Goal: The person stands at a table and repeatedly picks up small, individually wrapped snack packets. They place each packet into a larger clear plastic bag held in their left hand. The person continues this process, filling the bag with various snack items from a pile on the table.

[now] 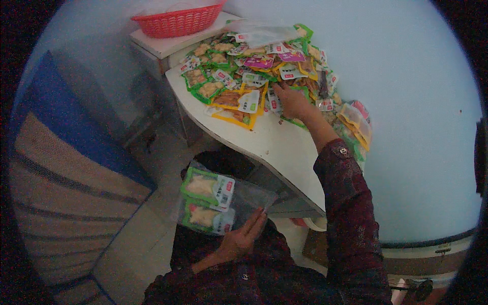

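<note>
My left hand holds the edge of a clear plastic bag above my lap. Inside the bag lie two green-edged food packets, one above the other. My right hand reaches into a heap of small sealed food packets on a white table. Its fingertips touch the heap, and whether they grip a packet cannot be told. Yellow-edged packets lie left of that hand, purple-labelled ones beyond it. More clear plastic bags rest on the far side of the heap.
A red plastic basket stands on a white ledge at the back left. The table's curved front edge runs between my lap and the heap. A striped brown and blue fabric surface is at the left, and a pale wall rises on the right.
</note>
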Demonstrator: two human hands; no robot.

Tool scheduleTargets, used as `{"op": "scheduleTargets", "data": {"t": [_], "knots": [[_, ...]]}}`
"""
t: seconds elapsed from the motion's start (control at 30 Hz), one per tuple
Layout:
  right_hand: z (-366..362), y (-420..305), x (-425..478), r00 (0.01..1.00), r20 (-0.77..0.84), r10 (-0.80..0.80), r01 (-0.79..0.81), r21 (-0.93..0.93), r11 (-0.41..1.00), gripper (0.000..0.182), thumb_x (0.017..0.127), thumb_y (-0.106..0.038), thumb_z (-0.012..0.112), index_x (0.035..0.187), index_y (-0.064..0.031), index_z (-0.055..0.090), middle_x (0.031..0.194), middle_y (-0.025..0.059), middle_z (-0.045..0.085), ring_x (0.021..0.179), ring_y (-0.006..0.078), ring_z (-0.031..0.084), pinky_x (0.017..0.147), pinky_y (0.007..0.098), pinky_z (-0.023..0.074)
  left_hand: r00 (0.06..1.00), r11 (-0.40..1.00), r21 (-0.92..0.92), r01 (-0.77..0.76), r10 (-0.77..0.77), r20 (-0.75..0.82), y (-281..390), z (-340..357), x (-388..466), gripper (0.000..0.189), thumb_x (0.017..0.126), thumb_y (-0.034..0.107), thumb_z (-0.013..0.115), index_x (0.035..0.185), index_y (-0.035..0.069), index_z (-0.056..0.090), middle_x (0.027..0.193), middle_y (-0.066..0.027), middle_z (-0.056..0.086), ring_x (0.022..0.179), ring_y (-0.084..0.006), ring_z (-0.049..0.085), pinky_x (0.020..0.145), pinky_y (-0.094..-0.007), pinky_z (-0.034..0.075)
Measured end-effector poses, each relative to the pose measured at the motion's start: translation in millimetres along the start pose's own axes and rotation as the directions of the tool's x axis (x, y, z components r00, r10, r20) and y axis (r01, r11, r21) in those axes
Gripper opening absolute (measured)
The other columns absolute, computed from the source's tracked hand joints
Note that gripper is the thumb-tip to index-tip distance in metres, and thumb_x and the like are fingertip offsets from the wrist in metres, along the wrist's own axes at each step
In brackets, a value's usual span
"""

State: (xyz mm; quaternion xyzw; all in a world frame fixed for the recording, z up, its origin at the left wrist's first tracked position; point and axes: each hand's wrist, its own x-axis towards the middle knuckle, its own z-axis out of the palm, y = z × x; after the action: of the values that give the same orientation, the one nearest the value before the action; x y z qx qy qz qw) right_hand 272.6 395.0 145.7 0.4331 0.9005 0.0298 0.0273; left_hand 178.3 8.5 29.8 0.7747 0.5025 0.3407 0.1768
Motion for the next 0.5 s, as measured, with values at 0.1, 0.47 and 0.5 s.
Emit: {"op": "scheduleTargets", "data": {"t": [0.1,0.47,0.5], "knots": [[7.2,9.3,2.7,0.994,-0.055,-0.090,0.088,-0.044,0.995,0.088,0.064,0.005,0.065,0.143,-0.0087,0.029,0.143,0.0251,0.035,0.118,0.0401,0.051,0.095,0.0485,0.0446,0.999,1.000,0.009,-0.021,0.022,-0.045,0.2,0.5,-0.2,0.067,0.074,-0.004,0.051,0.140,0.003,0.041,0.149,-0.0159,0.033,0.092,-0.0246,0.068,0.061,-0.0310,0.056],[-28.2,-28.1,-32.0,0.993,-0.118,-0.032,0.015,-0.146,0.989,0.084,0.064,0.000,0.073,0.137,-0.0096,0.033,0.120,0.0194,0.048,0.099,0.0366,0.061,0.077,0.0489,0.0514,0.999,0.999,0.036,0.035,-0.035,0.012,7.5,-0.7,-0.4,0.063,0.078,-0.001,0.049,0.140,0.003,0.039,0.151,-0.0131,0.031,0.081,-0.0262,0.069,0.064,-0.0452,0.055],[-29.5,-28.6,-37.1,0.988,-0.150,-0.033,0.007,-0.174,0.985,0.080,0.064,0.000,0.074,0.134,-0.0096,0.035,0.117,0.0187,0.049,0.096,0.0365,0.062,0.075,0.0493,0.0515,1.000,0.998,0.051,0.028,-0.028,0.000,10.2,-4.3,1.4,0.063,0.078,-0.001,0.049,0.140,0.002,0.040,0.151,-0.0127,0.031,0.084,-0.0271,0.068,0.065,-0.0480,0.055]]}}
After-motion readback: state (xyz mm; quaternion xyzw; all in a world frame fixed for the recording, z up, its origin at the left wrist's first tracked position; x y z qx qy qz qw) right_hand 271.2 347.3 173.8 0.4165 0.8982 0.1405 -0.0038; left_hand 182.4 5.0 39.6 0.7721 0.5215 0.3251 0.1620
